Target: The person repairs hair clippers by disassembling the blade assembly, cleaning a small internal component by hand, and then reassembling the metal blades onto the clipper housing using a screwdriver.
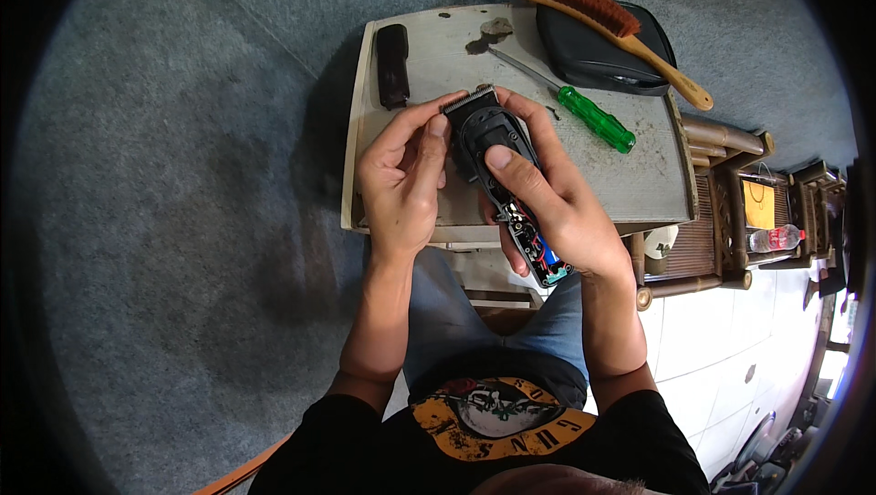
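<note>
A black hair clipper (481,135) is held above the small table, its toothed blade (468,101) pointing away from me. The lower part of its housing is off, baring wires, a blue cell and a green circuit board (555,273). My right hand (557,189) wraps around the body, thumb pressed on its upper face. With thumb and forefinger, my left hand (408,166) pinches the blade's left corner; whether a small part sits between those fingertips is hidden. Beyond my left hand lies a dark, elongated cover (393,66). Right of the clipper rests a screwdriver (596,119) with a green handle.
On the worn pale table (639,189), a black zip case (584,52) stands at the far right, with a wooden-handled brush (639,43) lying across it. Bamboo furniture (730,221) holding a plastic bottle (776,239) is to the right. Grey carpet (182,176) spreads left.
</note>
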`<state>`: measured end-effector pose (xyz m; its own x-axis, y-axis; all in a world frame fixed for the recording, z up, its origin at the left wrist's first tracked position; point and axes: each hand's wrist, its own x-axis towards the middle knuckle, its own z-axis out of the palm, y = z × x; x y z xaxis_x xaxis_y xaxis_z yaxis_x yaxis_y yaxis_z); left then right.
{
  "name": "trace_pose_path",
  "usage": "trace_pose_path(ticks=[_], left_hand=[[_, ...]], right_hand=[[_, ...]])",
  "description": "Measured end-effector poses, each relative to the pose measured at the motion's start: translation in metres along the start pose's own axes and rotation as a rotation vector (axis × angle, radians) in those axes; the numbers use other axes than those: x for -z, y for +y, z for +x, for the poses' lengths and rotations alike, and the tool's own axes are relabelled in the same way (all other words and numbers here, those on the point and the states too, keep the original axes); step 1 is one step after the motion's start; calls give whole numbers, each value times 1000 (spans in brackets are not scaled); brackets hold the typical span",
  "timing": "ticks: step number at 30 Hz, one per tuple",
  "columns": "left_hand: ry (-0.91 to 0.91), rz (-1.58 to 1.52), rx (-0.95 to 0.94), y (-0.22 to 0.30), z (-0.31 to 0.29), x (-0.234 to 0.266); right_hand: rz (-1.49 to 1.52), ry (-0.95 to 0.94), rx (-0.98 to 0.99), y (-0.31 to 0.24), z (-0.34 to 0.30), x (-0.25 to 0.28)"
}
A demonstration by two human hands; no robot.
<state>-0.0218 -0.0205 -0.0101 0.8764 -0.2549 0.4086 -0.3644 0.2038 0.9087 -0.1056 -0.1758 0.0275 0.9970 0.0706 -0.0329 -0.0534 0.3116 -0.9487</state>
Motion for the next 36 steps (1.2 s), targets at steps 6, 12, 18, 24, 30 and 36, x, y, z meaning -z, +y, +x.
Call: trace_pose_path(ticks=[6, 12, 18, 24, 30, 36], left_hand=[[10, -13, 34, 2, 0, -3], [0, -15, 47, -1, 0, -2], [-17, -5, 44, -1, 0, 0], [-17, -16, 45, -2, 0, 1], [-27, -2, 18, -2, 0, 1], [-36, -10, 42, 1, 0, 0]], right_hand=[[27, 41, 7, 2, 2, -2], [-5, 31, 4, 0, 1, 1], [7, 20, -4, -2, 0, -1], [15, 22, -11, -2, 0, -1], [16, 11, 5, -1, 1, -1], [-12, 49, 17, 1, 2, -3]])
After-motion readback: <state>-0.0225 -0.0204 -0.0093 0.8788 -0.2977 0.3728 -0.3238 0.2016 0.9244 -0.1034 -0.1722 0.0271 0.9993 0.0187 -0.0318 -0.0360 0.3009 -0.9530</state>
